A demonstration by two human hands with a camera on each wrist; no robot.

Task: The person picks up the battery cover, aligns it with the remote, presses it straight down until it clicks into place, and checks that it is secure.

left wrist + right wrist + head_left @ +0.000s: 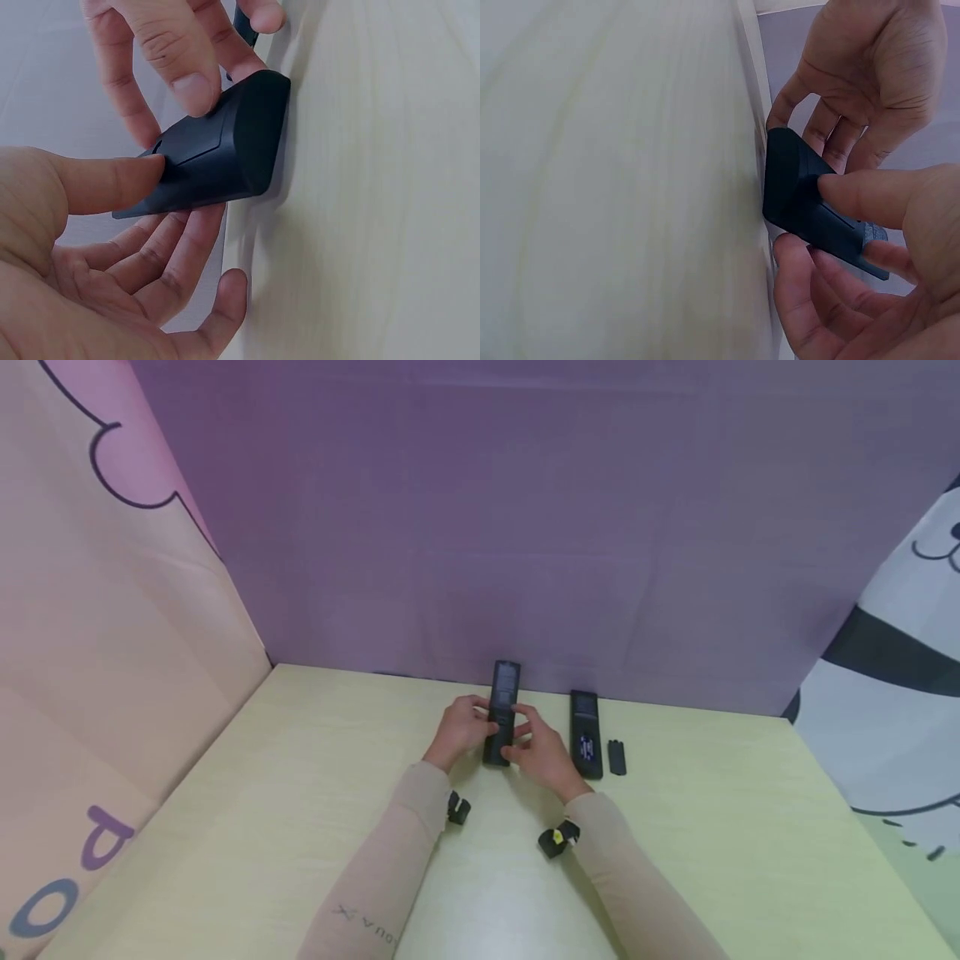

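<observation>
— Where's the remote [506, 685]?
— Near the middle of the surface's [322, 760] back edge, its far end overlapping that edge in the head view. Whether it touches the surface, I can't tell.
— And the left hand [461, 730]?
— Its grip is closed around one side of the remote, thumb on the upward-facing back, fingers underneath.
— The right hand [546, 757]?
— Closed as well, from the other side, thumb on the back toward the near end. A panel's [193, 136] outline shows there.
— Anything beside them?
— A second remote [584, 710] to the right, by the back edge, its compartment uncovered and batteries [587, 747] showing. A small cover [617, 758] lies just beside it, on the side toward the surface's right edge.
</observation>
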